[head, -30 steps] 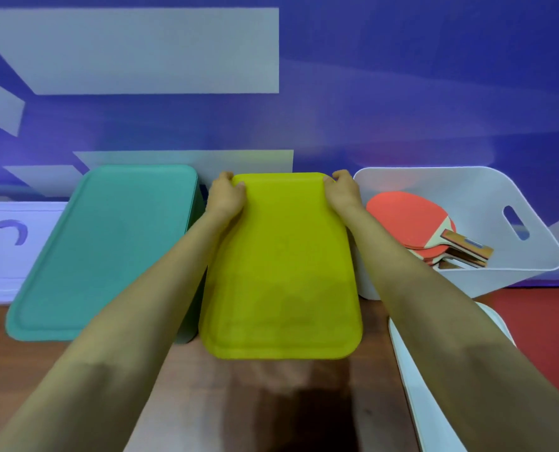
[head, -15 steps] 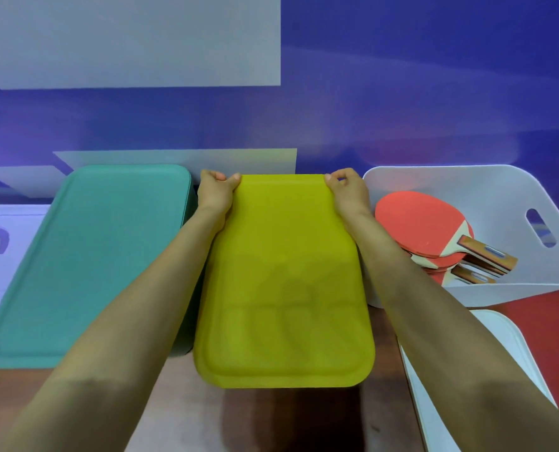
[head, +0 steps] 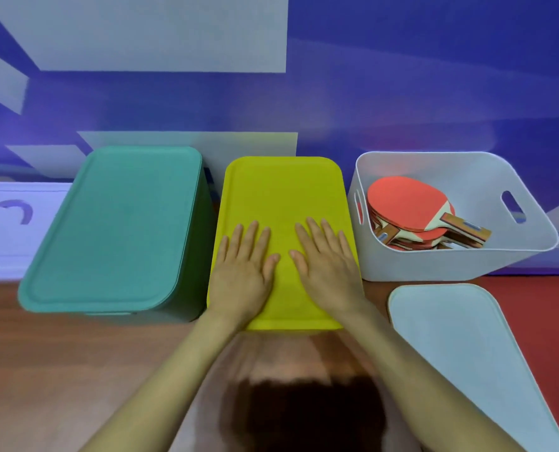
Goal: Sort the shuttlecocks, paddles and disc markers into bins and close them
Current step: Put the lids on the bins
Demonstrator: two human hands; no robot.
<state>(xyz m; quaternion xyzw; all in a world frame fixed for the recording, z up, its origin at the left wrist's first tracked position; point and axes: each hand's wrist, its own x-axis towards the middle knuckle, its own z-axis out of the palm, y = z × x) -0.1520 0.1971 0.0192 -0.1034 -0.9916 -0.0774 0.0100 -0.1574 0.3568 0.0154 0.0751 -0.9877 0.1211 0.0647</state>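
Note:
Three bins stand in a row against the blue wall. The teal bin (head: 115, 230) on the left has its lid on. The middle bin is covered by a yellow lid (head: 283, 194). My left hand (head: 244, 272) and my right hand (head: 327, 269) lie flat on the near half of that lid, fingers spread, holding nothing. The white bin (head: 451, 265) on the right stands uncovered and holds several red paddles (head: 408, 203) with wooden handles. Its white lid (head: 461, 347) lies on the floor in front of it.
The bins rest on a brown wooden floor (head: 76, 370), with a red surface (head: 539, 308) at the right. A white board with a purple mark (head: 7, 220) leans at the far left. A dark shadow lies between my forearms.
My hands let go of the yellow lid's far corners and drew back onto its near half, palms flat. The lid now sits level on the middle bin. The view has tilted downward.

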